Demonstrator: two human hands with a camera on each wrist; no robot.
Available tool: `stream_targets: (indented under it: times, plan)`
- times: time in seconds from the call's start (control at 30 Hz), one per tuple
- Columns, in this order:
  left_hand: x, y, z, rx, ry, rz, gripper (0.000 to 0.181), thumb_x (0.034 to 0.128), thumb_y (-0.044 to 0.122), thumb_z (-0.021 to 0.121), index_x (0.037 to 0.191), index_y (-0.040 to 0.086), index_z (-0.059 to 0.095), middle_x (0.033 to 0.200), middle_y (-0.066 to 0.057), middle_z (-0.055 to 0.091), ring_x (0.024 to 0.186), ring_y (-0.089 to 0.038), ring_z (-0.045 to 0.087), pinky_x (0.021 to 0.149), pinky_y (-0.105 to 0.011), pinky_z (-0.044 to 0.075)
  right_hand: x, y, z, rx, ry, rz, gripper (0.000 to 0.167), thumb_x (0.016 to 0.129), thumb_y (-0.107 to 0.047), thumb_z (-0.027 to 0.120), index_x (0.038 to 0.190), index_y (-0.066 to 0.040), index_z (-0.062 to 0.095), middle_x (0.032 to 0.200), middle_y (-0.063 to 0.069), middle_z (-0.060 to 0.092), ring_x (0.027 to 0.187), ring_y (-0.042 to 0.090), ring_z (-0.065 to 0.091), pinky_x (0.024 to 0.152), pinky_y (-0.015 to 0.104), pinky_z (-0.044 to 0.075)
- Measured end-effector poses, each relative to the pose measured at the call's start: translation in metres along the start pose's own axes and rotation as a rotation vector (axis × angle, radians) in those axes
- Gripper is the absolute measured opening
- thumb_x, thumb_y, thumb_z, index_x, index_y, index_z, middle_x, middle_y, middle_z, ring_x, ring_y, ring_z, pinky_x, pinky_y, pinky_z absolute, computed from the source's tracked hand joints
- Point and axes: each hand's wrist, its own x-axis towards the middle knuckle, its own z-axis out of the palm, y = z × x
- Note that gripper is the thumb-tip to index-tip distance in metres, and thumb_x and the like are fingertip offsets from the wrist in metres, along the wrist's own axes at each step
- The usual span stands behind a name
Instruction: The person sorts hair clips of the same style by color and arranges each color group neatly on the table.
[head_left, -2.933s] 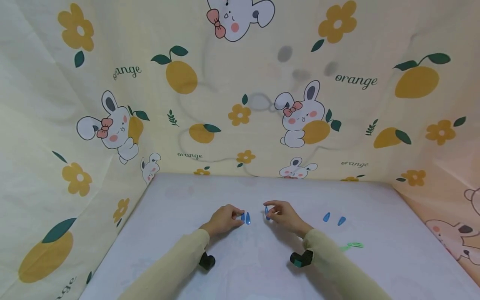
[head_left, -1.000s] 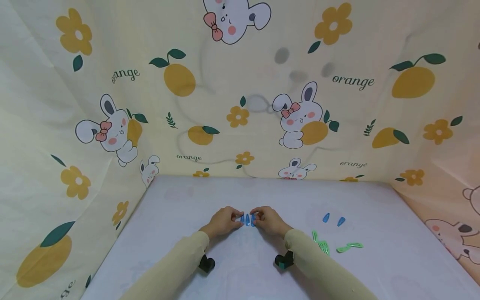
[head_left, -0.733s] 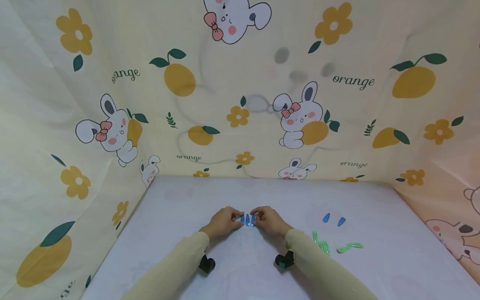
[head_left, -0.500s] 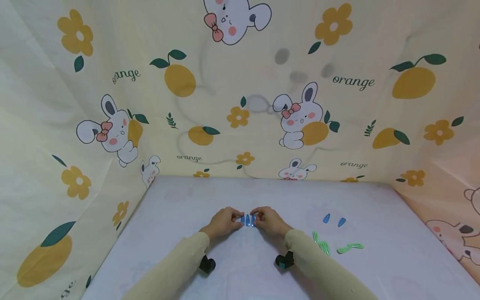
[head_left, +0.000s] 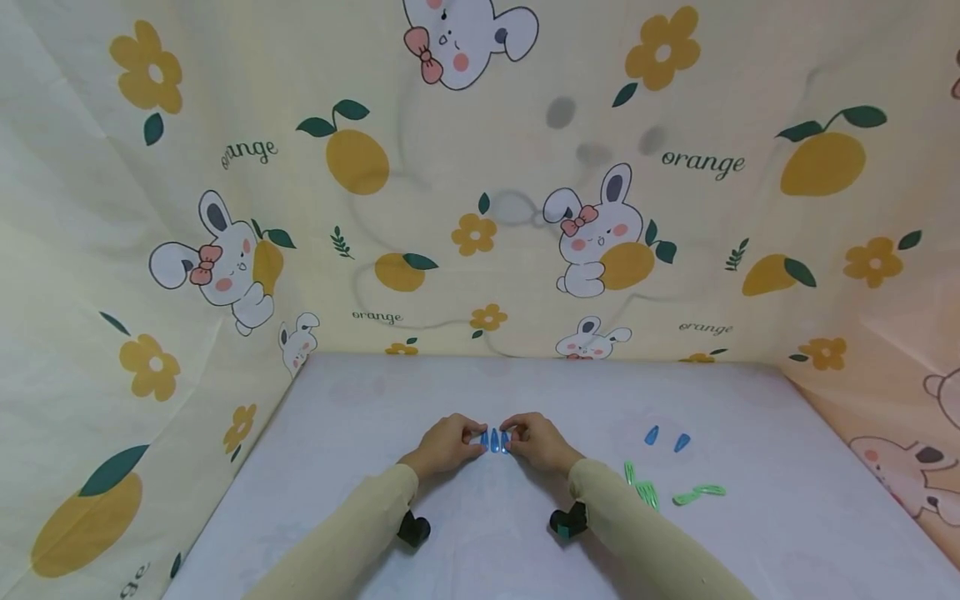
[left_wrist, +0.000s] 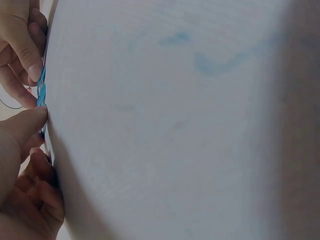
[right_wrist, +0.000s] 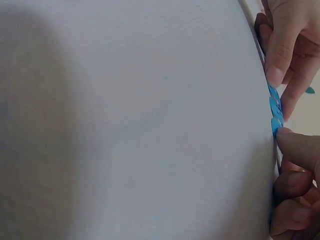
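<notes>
The table (head_left: 480, 550) has a pale, smooth cover; the left wrist view shows faint blue marks (left_wrist: 215, 62) in it. A cream cloth (head_left: 442, 150), printed with rabbits, oranges, flowers and the word "orange", rises at 12 o'clock behind the far edge and continues at 9 and 3 o'clock along the sides; grey shadows show on its back panel. Three blue clips stand side by side near mid-table. The left hand (head_left: 447, 442) pinches the left clip (head_left: 484, 439) between finger and thumb; the right hand (head_left: 542, 443) pinches the right clip (head_left: 506, 439) likewise. The middle clip (head_left: 495, 440) sits between, just beside both. From it, two loose blue clips (head_left: 652, 435) lie apart at 3 o'clock, and green clips (head_left: 647, 494) lie in two groups at 4 o'clock. Black wrist cameras (head_left: 414, 528) show below both sleeves (head_left: 360, 517).
</notes>
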Motion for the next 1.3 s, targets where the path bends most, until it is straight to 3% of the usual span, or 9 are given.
stream_targets:
  times: [0.33, 0.57, 0.87, 1.3]
  plan:
    - [0.000, 0.000, -0.001, -0.011, -0.015, -0.018, 0.041, 0.0916, 0.023, 0.075, 0.130, 0.011, 0.068, 0.070, 0.004, 0.046, 0.066, -0.011, 0.044, 0.059, -0.022, 0.034, 0.000, 0.000, -0.002, 0.024, -0.006, 0.017, 0.028, 0.091, 0.000, 0.067, 0.119, 0.000, 0.070, 0.084, 0.002, 0.057, 0.075, 0.013, 0.051, 0.066, 0.024, 0.039]
    - [0.000, 0.001, 0.000, -0.009, -0.018, -0.022, 0.042, 0.0917, 0.022, 0.075, 0.131, 0.010, 0.068, 0.071, 0.003, 0.045, 0.068, -0.012, 0.043, 0.059, -0.023, 0.033, 0.000, 0.003, -0.006, 0.083, -0.005, 0.058, 0.033, 0.093, -0.005, 0.068, 0.126, -0.001, 0.067, 0.087, 0.005, 0.063, 0.079, 0.015, 0.054, 0.074, 0.028, 0.044]
    - [0.000, 0.002, 0.000, 0.003, -0.016, -0.037, 0.041, 0.0914, 0.023, 0.075, 0.131, 0.012, 0.068, 0.072, 0.002, 0.047, 0.069, -0.012, 0.044, 0.061, -0.024, 0.034, -0.004, 0.002, -0.015, 0.139, -0.031, 0.118, 0.035, 0.098, -0.017, 0.065, 0.132, -0.005, 0.064, 0.098, 0.008, 0.064, 0.074, 0.017, 0.056, 0.067, 0.028, 0.047]
    - [-0.001, 0.004, 0.001, 0.026, 0.000, -0.059, 0.043, 0.0902, 0.023, 0.077, 0.131, 0.012, 0.068, 0.071, 0.002, 0.046, 0.070, -0.012, 0.044, 0.062, -0.024, 0.034, -0.024, -0.001, -0.048, 0.090, -0.015, 0.056, 0.038, 0.100, -0.022, 0.064, 0.133, -0.004, 0.062, 0.103, 0.009, 0.064, 0.069, 0.018, 0.058, 0.057, 0.026, 0.046]
